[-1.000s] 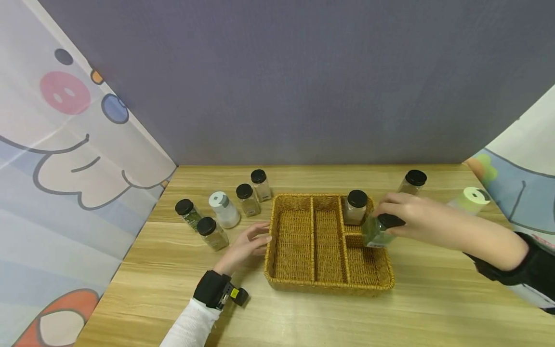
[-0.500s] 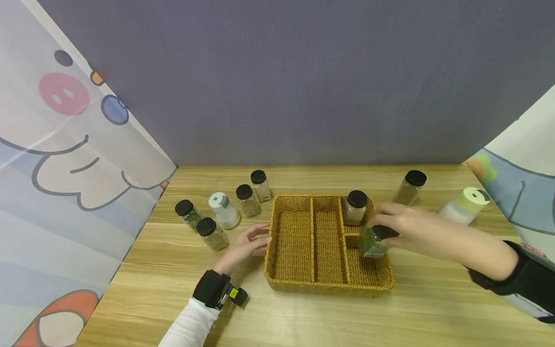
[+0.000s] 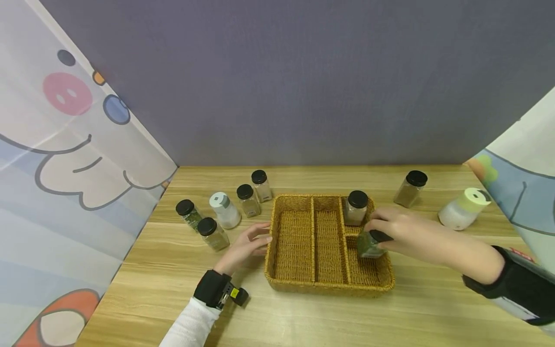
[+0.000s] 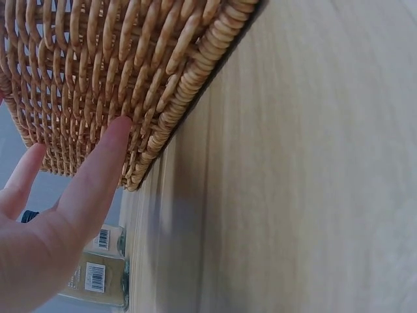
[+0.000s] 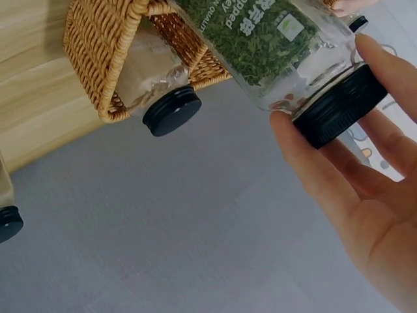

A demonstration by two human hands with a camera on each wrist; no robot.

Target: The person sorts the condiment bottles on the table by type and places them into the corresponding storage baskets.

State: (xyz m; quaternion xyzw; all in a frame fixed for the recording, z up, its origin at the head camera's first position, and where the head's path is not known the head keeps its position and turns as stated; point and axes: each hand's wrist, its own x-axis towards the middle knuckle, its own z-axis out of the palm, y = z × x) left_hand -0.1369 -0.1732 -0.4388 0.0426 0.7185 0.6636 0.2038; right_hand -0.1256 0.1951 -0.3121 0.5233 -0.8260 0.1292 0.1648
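Note:
A woven basket (image 3: 294,243) with several compartments stands on the wooden table. My right hand (image 3: 403,230) grips a clear jar of chopped parsley (image 3: 366,246) near its black lid, with the jar in the basket's front right compartment. In the right wrist view, green flakes fill the parsley jar (image 5: 260,49), and thumb and fingers hold it at the neck. Whether its base touches the basket floor is hidden. A black-lidded jar of pale contents (image 3: 355,214) occupies the back right compartment. My left hand (image 3: 244,248) touches the basket's left side with extended fingers, seen closely in the left wrist view.
Left of the basket are black-lidded jars, including a green-flake jar (image 3: 189,215) and a tan one (image 3: 213,235), plus a white-capped bottle (image 3: 225,212). To the right stand another black-lidded jar (image 3: 408,193) and a yellow-green-capped bottle (image 3: 458,213). A grey panel (image 3: 321,96) rises behind.
My right hand has moved left and slightly down, bringing the parsley jar from the basket's right rim into the front right compartment. The left hand stays at the basket's side.

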